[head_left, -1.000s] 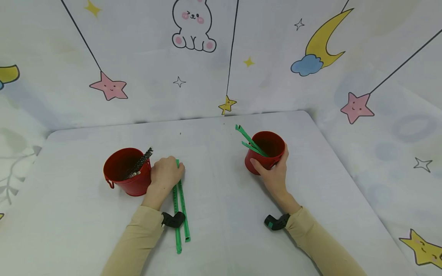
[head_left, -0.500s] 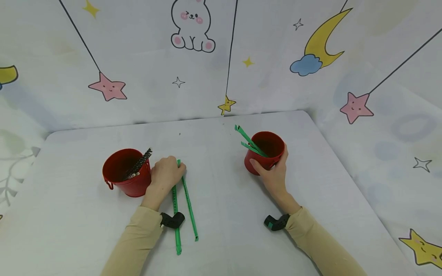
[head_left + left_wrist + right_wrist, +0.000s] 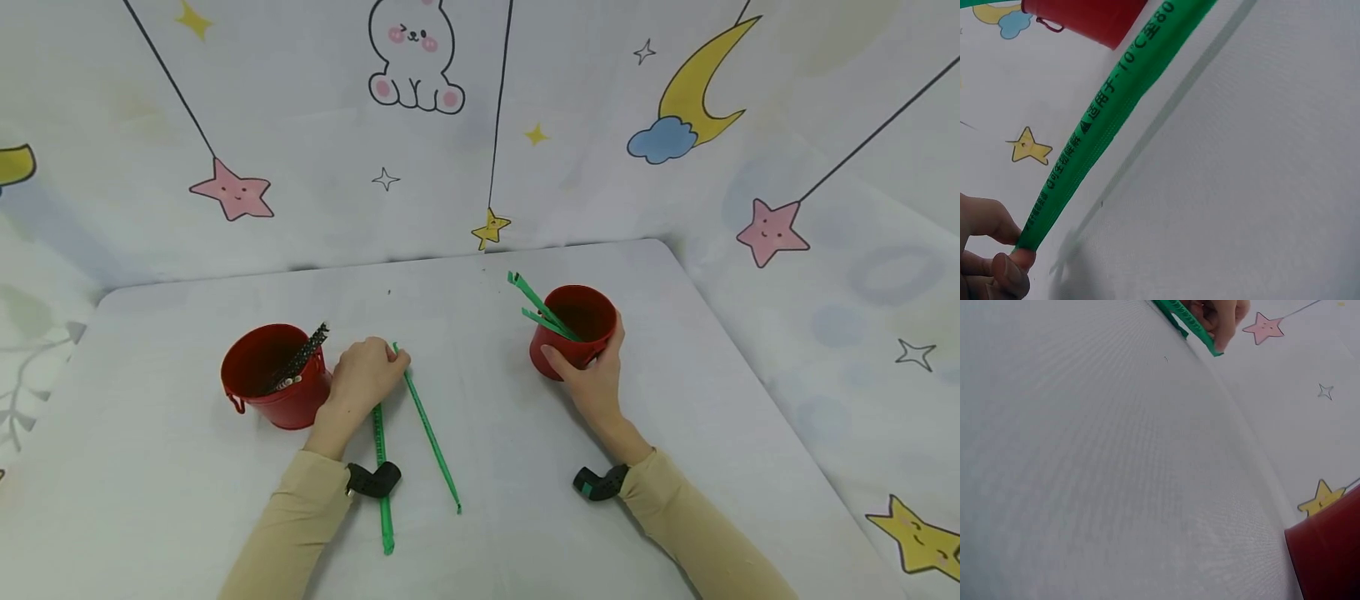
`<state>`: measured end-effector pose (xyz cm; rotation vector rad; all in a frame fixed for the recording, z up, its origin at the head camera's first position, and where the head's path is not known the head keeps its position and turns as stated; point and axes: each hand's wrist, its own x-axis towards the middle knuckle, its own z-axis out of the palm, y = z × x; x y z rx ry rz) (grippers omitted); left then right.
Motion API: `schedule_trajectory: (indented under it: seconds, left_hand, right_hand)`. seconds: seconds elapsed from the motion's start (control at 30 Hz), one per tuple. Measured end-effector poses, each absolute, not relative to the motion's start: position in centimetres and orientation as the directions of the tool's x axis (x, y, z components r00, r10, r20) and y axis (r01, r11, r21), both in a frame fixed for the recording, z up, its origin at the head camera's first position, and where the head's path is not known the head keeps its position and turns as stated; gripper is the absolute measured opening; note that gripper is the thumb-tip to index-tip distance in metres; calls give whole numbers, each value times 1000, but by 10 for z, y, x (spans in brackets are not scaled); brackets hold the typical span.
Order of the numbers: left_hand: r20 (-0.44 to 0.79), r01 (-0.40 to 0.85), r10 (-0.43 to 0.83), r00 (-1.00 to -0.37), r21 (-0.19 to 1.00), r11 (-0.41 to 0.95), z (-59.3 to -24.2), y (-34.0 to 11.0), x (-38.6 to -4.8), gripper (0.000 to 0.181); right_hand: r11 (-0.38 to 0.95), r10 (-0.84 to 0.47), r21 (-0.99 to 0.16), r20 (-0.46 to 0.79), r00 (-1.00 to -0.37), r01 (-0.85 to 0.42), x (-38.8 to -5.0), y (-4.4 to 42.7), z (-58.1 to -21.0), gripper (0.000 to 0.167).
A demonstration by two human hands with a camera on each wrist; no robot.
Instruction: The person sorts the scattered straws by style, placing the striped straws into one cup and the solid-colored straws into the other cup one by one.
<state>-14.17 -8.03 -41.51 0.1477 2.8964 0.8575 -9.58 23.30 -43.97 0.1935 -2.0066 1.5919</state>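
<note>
My left hand point(image 3: 366, 377) pinches a green-wrapped straw point(image 3: 432, 437) near its far end. In the left wrist view, thumb and fingers hold the end of that straw point(image 3: 1094, 125), which slants above the table with its shadow below. A second green-wrapped straw point(image 3: 386, 525) lies on the table, partly under the left forearm. My right hand point(image 3: 598, 390) grips the side of a red bucket point(image 3: 551, 355) with several green-wrapped straws point(image 3: 538, 302) leaning out of it. Only part of this bucket point(image 3: 1329, 550) shows in the right wrist view.
Left of my left hand stands another red bucket point(image 3: 292, 408), holding black straws point(image 3: 303, 354) with white specks. A white cloth covers the table point(image 3: 510, 500). Behind it hangs a printed backdrop point(image 3: 315, 125). Black wrist cameras sit on both sleeves.
The near end of the pinched straw has swung right and away from the straw on the table. My left hand has shifted slightly right. The right hand and its bucket stay put.
</note>
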Motion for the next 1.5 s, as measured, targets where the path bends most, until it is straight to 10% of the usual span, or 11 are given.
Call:
schedule_trajectory:
  seconds: [1.5]
  left_hand:
    - [54, 176, 409, -911, 948, 266, -361, -57, -121, 17]
  right_hand:
    - [289, 223, -849, 509, -831, -442, -95, 233, -438, 90]
